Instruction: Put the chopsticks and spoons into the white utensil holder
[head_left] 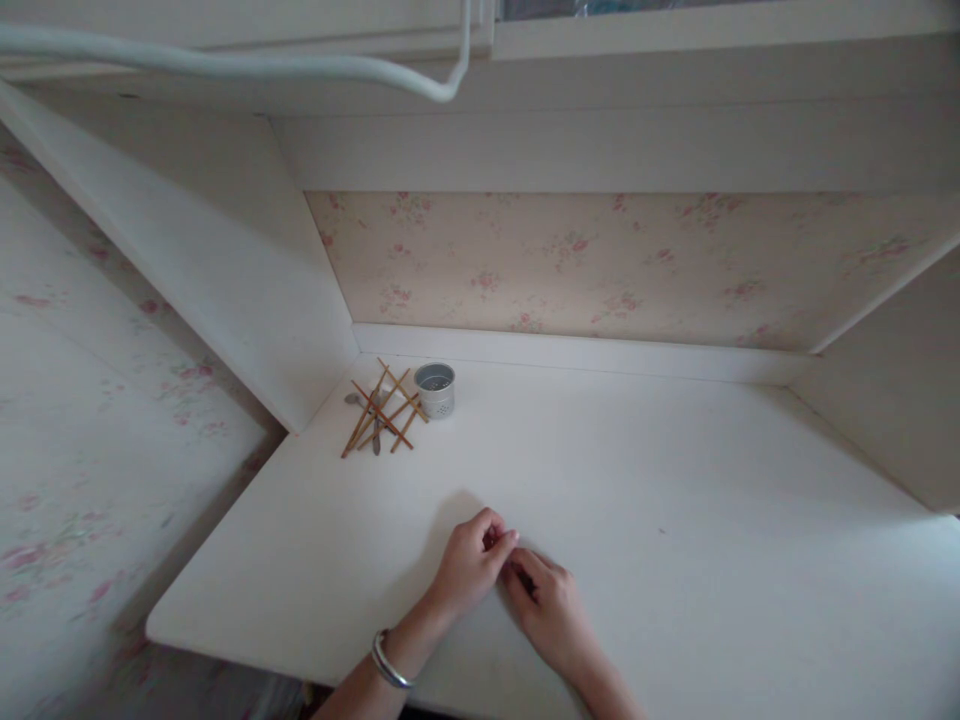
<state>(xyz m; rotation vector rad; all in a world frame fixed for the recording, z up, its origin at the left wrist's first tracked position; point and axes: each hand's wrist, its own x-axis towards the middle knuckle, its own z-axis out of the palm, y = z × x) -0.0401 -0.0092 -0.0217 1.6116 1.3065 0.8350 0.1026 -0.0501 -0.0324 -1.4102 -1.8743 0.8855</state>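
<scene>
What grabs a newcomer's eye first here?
Probably the left hand and right hand, curled with fingertips close together over the near middle of the white desk, a silver bangle on the left wrist. Next, the criss-crossed wooden chopsticks toward the desk's far left corner, just left of a perforated metal cup.
</scene>
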